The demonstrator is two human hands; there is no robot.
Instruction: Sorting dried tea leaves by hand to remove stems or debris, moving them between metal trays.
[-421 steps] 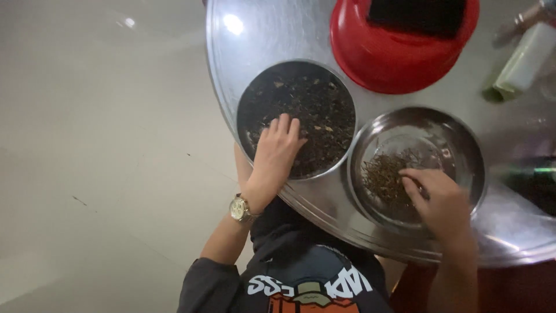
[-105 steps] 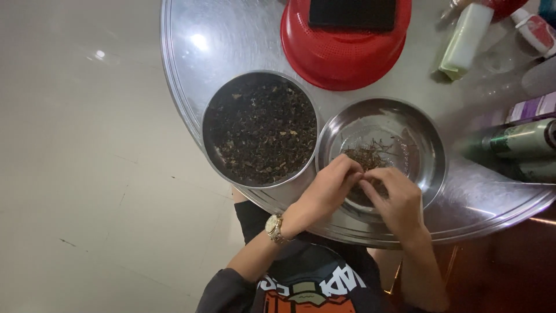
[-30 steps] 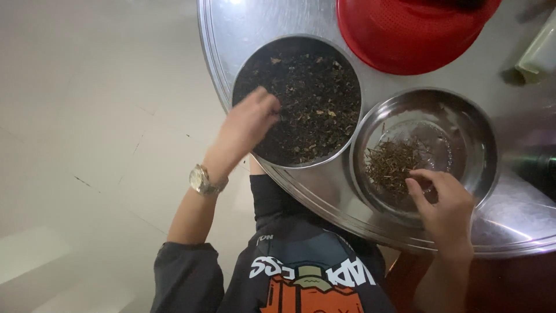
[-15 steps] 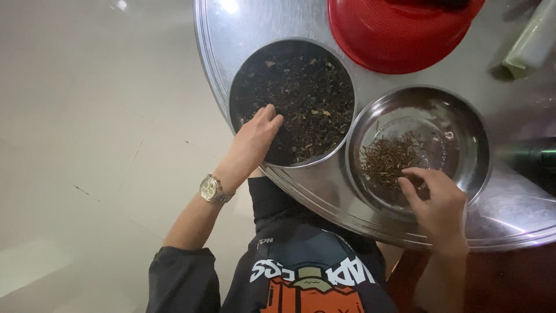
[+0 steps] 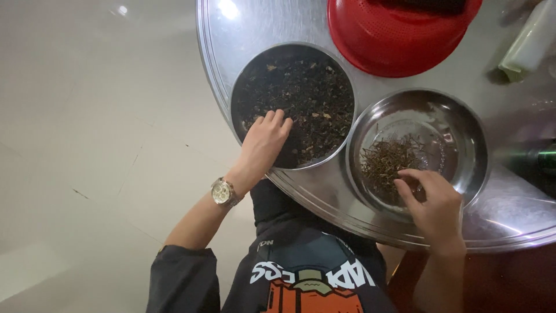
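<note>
Floor is showing as pale glossy tile — thin grout lines are running diagonally, and ceiling lights are reflecting off it near the top left. Round metal table is taking up the upper right, its brushed top throwing back another bright light spot. Dark reddish-brown surface is sitting under the table rim at bottom right (can't tell what it is).

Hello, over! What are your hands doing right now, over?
Left hand fingers down in dark leaf bits in round pan. Right hand pinching over thin stems in steel bowl. Red colander beyond, clear of both.
</note>
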